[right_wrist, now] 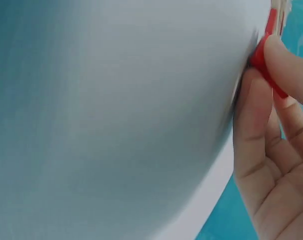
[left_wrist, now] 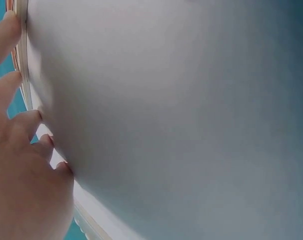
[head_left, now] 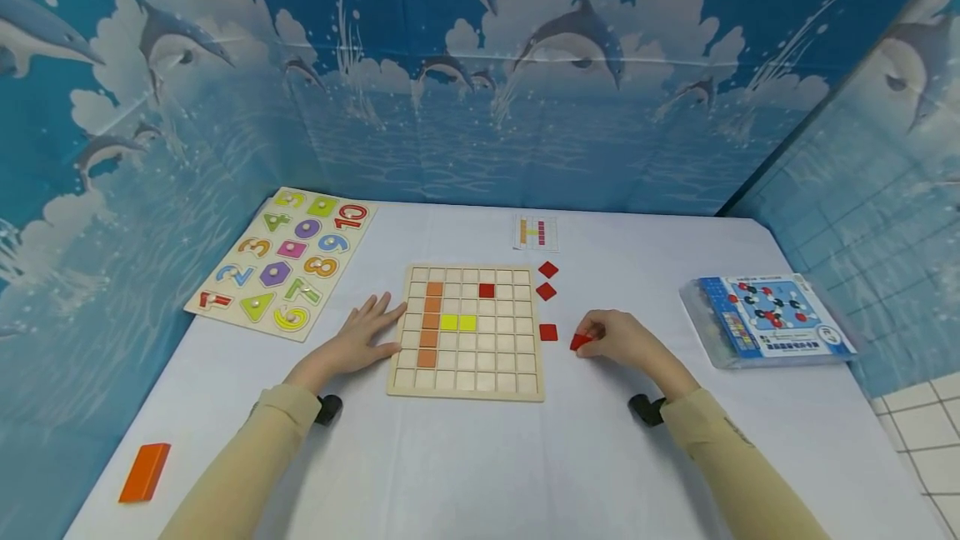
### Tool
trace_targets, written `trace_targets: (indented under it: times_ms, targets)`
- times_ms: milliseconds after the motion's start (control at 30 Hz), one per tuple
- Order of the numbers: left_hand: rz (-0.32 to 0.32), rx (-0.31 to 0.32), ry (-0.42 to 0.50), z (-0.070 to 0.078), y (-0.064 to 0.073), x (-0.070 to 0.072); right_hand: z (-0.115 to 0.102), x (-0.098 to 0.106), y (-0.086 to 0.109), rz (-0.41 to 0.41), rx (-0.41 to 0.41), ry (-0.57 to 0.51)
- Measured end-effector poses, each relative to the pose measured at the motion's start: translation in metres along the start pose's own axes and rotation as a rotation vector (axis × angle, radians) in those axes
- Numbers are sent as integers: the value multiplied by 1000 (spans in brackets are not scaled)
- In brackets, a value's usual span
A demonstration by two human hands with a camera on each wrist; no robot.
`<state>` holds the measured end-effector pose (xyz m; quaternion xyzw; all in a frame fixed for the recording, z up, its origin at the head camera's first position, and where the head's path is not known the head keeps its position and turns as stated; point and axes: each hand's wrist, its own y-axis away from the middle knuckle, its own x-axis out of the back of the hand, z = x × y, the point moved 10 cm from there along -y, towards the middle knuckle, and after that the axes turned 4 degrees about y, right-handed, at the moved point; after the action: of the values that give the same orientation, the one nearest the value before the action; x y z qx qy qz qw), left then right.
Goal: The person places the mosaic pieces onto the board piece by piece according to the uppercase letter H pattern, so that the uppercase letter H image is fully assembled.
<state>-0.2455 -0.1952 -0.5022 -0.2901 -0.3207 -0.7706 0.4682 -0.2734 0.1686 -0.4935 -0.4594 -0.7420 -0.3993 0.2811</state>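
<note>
A wooden grid board [head_left: 465, 387] lies in the middle of the table, with a column of orange squares [head_left: 430, 321], two yellow squares [head_left: 458, 322] and one red square [head_left: 487, 291] in its cells. My left hand [head_left: 360, 338] rests at the board's left edge, fingers spread, fingertips touching the frame. Right of the board, my right hand [head_left: 618, 340] pinches a red square tile [right_wrist: 264, 62] between thumb and index finger, just at the tabletop. Loose red tiles lie along the board's right side, one [head_left: 548, 332] nearest that hand and two [head_left: 547, 280] turned cornerwise farther back.
A small pattern card [head_left: 536, 233] lies behind the board. At the left back is a number-and-shape puzzle board [head_left: 282, 265]; an orange block [head_left: 145, 472] lies at the front left. A boxed set with a molecule picture [head_left: 776, 319] sits on the right.
</note>
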Motion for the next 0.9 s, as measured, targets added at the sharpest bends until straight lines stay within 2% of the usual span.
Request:
trace_targets:
  times_ms: [167,267,400,600,900]
  targets:
    - [-5,-2,-5,2,0,0,0,10,-6,55,-13,-168]
    - [-2,-6,-6,3,0,1,-10,15,-12,95,5,-258]
    - [3,-13,-4,3,0,1,-31,18,-22,138,9,-319]
    - [0,-11,9,1,1,0,-66,10,-40,141,49,-362]
    - [-1,0,4,-2,-1,-1,-100,-6,-61,139,97,-306]
